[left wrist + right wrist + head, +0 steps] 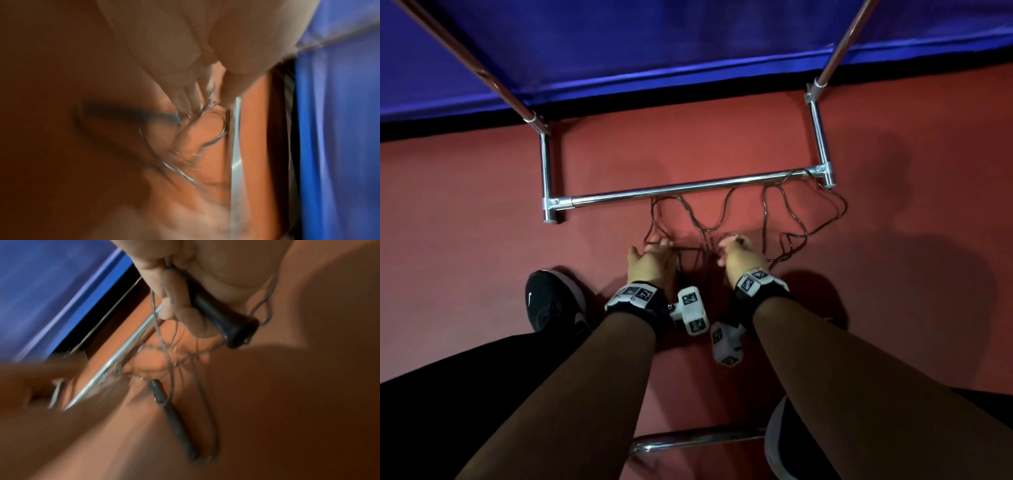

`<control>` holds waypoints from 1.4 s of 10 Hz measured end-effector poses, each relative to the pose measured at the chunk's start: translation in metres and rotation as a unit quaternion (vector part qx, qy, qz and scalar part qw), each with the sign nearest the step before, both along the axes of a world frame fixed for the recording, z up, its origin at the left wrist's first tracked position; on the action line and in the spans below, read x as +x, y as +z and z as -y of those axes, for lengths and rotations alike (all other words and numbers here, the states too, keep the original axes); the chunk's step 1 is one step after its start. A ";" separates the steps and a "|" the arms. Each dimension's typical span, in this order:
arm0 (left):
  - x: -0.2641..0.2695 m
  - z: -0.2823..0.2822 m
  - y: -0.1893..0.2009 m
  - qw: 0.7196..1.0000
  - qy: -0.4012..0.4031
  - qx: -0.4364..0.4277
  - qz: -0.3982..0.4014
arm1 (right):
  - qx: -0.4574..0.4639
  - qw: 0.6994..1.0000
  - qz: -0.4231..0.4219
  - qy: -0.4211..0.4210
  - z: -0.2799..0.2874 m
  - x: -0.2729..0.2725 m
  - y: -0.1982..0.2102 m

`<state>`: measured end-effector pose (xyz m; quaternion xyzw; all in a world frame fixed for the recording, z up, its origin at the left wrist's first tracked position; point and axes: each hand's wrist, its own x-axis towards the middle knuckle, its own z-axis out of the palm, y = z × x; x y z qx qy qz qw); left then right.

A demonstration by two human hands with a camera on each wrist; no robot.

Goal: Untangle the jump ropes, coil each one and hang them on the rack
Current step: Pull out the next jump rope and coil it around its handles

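Both hands are down at floor level, working the tangle of jump ropes (726, 219) on the red floor (482, 212), just this side of the rack (681, 187) and its low crossbar. The right hand (736, 255) has its fingers wrapped round a dark handle (222, 316), thin cable trailing off its end; the left hand (652, 257) pinches a few strands of cable, fingers curled in on them, though the wrist view is blurred and the exact grip is hard to read. A second handle (172, 417) lies loose on the floor between the hands. From the hands the snarl fans out toward twelve and one o'clock, loops running up to the crossbar, which lies nine to three. Most of the slack sits on the right side, so the right hand looks nearer the bulk of it. Untangling is under way; no coil made yet.
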<state>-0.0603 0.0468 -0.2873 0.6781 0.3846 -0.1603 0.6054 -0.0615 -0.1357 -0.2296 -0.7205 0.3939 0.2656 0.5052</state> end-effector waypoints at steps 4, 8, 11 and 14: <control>-0.058 0.025 0.004 0.886 -0.337 0.241 -0.208 | 0.111 0.971 -0.180 0.115 0.019 -0.034 -0.020; -0.013 -0.001 0.053 0.980 -0.058 -0.153 -0.116 | 0.064 0.986 -0.098 0.116 0.029 -0.005 -0.007; 0.016 0.002 0.030 0.909 -0.350 0.219 -0.049 | 0.177 0.978 -0.097 -0.058 0.007 -0.007 0.011; 0.015 -0.008 -0.009 0.861 -0.358 0.351 -0.087 | 0.232 0.926 -0.067 -0.291 0.033 0.018 -0.006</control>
